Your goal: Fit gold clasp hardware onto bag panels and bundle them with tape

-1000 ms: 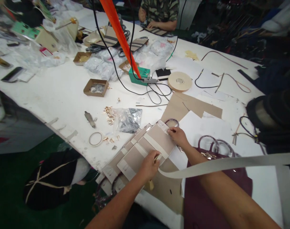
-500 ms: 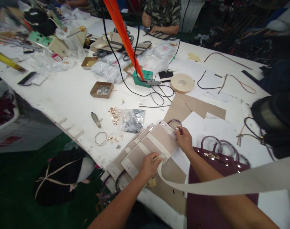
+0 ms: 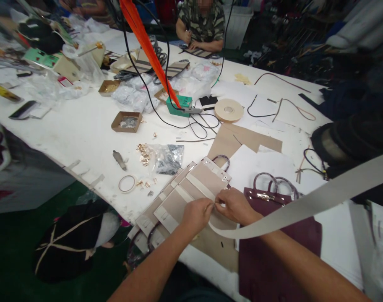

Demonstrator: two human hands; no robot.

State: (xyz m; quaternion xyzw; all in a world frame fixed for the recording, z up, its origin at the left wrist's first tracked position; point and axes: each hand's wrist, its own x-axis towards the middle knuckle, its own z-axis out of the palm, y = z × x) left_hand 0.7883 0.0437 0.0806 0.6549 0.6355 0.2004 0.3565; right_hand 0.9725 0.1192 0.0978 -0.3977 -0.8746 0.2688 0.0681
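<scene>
Overlapping beige panels [image 3: 175, 201] with pale strips lie on the white table. Over their right side my left hand [image 3: 197, 213] and my right hand [image 3: 230, 204] meet, fingertips pinched on the end of a long pale tape [image 3: 273, 220]. The tape runs from my fingers over my right forearm to the right edge. Just right of my right hand lies a maroon bag piece [image 3: 279, 251] with wrapped handles and a metal clasp. My fingers hide the tape's very end.
A clear bag of dark parts [image 3: 169, 158] and gold hardware [image 3: 144, 154] lie beyond the panels. Farther off are a cardboard box [image 3: 126, 121], a tape roll [image 3: 228, 110], a green box [image 3: 179, 105] and hanging cables. Another person [image 3: 204, 25] works across the table.
My right hand has come down from the top panel's upper right corner to my left hand at the tape end. The view has shifted, so the table things appear farther left.
</scene>
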